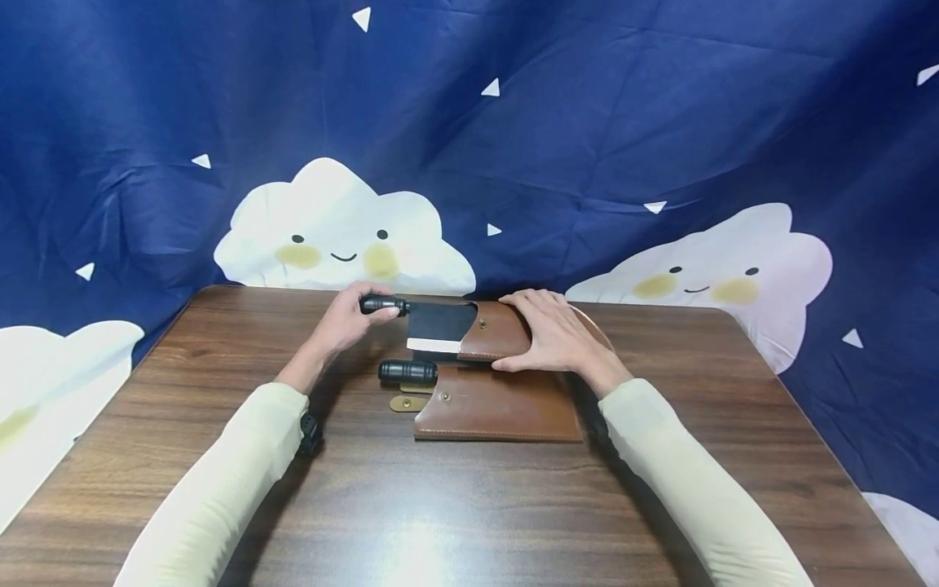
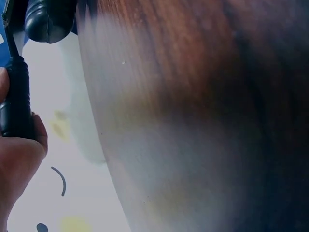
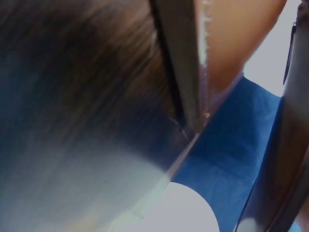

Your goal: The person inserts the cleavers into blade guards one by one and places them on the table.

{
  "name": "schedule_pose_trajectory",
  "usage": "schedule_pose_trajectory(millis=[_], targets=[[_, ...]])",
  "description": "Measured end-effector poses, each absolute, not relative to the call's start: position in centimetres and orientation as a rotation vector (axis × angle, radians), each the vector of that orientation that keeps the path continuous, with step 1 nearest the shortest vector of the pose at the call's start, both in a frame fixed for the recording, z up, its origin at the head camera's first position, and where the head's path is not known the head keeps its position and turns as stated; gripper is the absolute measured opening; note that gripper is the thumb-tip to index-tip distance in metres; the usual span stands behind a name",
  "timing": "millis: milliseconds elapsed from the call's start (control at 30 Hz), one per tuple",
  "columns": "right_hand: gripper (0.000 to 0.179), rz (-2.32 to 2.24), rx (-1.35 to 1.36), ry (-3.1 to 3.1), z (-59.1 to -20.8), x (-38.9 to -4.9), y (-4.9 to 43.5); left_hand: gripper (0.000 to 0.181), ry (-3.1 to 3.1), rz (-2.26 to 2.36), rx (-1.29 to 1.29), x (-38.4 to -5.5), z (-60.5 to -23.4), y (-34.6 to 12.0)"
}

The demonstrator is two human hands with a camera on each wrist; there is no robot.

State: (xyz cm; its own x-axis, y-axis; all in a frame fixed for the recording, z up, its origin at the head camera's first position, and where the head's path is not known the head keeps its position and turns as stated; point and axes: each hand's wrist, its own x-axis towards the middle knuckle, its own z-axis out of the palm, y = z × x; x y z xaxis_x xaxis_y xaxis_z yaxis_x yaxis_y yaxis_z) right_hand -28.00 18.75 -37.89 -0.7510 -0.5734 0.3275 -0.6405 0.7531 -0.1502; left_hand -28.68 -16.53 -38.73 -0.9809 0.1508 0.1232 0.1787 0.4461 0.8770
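In the head view my left hand (image 1: 350, 319) grips the ribbed black handle of a cleaver (image 1: 438, 321) with a dark blade and a pale cutting edge. Part of that blade sits inside a brown leather sheath (image 1: 493, 333); the rest shows at its left. My right hand (image 1: 552, 336) spans this sheath from above, fingers at its far side and thumb at its near edge. Closer to me lies a second brown sheath (image 1: 506, 408), with another black handle (image 1: 407, 372) sticking out leftward. The left wrist view shows the gripped handle (image 2: 18, 101) between thumb and fingers.
Beside the second handle lies a tan strap with a snap (image 1: 407, 403). Everything is on a brown wooden table (image 1: 352, 505), near its far edge. Behind it hangs a blue cloth (image 1: 557, 147) with smiling white clouds.
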Motion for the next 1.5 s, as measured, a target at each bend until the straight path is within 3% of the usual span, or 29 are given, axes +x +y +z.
schedule_pose_trajectory(millis=[1500], targets=[[0.102,0.43,1.017,-2.7,-37.6,-28.1,16.7,0.032,-2.619,-1.527,-0.379,-28.3,-38.3,-13.7]])
